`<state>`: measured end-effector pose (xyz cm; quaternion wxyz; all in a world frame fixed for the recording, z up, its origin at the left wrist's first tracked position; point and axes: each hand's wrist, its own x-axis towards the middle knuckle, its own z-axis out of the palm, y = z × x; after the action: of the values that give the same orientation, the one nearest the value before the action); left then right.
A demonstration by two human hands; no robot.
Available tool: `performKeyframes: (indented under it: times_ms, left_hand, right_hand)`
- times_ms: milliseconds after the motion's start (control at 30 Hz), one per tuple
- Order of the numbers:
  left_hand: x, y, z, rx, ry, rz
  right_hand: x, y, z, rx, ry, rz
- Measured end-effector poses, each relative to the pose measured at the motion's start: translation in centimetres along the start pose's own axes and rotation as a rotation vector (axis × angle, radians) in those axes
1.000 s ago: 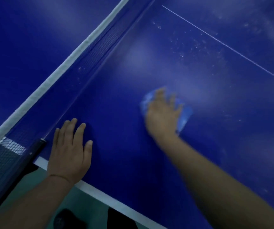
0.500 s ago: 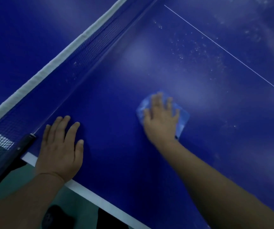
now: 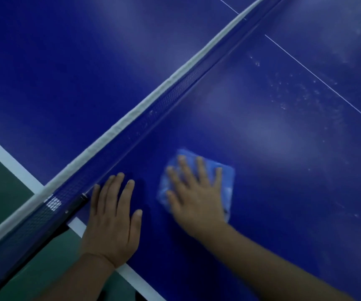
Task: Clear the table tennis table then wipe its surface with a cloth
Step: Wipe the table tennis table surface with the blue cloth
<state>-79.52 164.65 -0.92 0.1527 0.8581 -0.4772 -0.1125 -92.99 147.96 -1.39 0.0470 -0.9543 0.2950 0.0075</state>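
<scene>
My right hand [image 3: 197, 196], fingers spread flat, presses blue cloth [image 3: 225, 181] on surface [image 3: 262, 192] near net [image 3: 175, 92]. Left hand [image 3: 114, 216] flat, bracing. Risk: cloth bunching, pale specks [image 3: 305, 94] beyond go unwiped.

right hand [image 3: 197, 198] flat on cloth [image 3: 225, 181] | left hand [image 3: 114, 222] flat on table [image 3: 273, 192]

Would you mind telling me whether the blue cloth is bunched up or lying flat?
Lying flat: the cloth sits spread on the table, pressed down by the right hand with straight fingers.
</scene>
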Motion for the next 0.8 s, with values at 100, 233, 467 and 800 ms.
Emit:
performKeyframes:
  times_ms: [100, 233, 467, 800]
  left_hand:
    - [0.1, -0.2, 0.0, -0.035, 0.02, -0.002]
    - [0.1, -0.4, 0.2, -0.029, 0.002, 0.011]
    - [0.4, -0.5, 0.1, 0.042, -0.091, 0.049]
    - [0.6, 0.1, -0.2, 0.107, -0.132, 0.03]
  right_hand:
    - [4.4, -4.3, 0.6, 0.075, -0.01, -0.148]
    - [12.7, -0.1, -0.7, -0.044, -0.097, -0.142]
    - [21.2, 17.0, -4.5, 0.151, -0.073, 0.647]
    - [13.3, 9.0, -1.9, 0.0, -0.05, 0.177]
